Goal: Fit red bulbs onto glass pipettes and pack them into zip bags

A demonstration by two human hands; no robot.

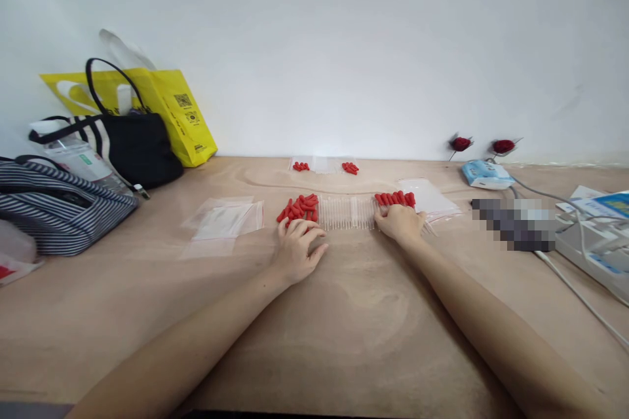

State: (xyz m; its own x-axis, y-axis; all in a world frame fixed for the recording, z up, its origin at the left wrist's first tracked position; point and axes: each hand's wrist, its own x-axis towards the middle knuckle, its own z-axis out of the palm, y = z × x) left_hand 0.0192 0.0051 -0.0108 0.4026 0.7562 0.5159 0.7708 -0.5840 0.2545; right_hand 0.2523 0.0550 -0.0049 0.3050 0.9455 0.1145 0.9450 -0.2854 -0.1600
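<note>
My left hand (297, 252) has its fingers apart, the fingertips at the near edge of a loose pile of small red tapered pieces (299, 208). Between my hands lies a row of thin clear plastic sticks or tubes (344, 212), side by side. My right hand (400, 224) rests at the right end of that row, its fingers curled down and close together. What lies under its fingertips is hidden. Just beyond it sits a row of similar red pieces (394, 198). A few clear sticks (430, 228) poke out on its right side.
Clear plastic bags (223, 221) lie left, more bags (432, 200) right. Two small red groups (301, 167) (350, 168) rest on bags near the wall. A striped bag (83, 216), black bag (142, 150) and yellow bag (189, 121) stand left; tissues (486, 174) and cables (580, 298) lie right.
</note>
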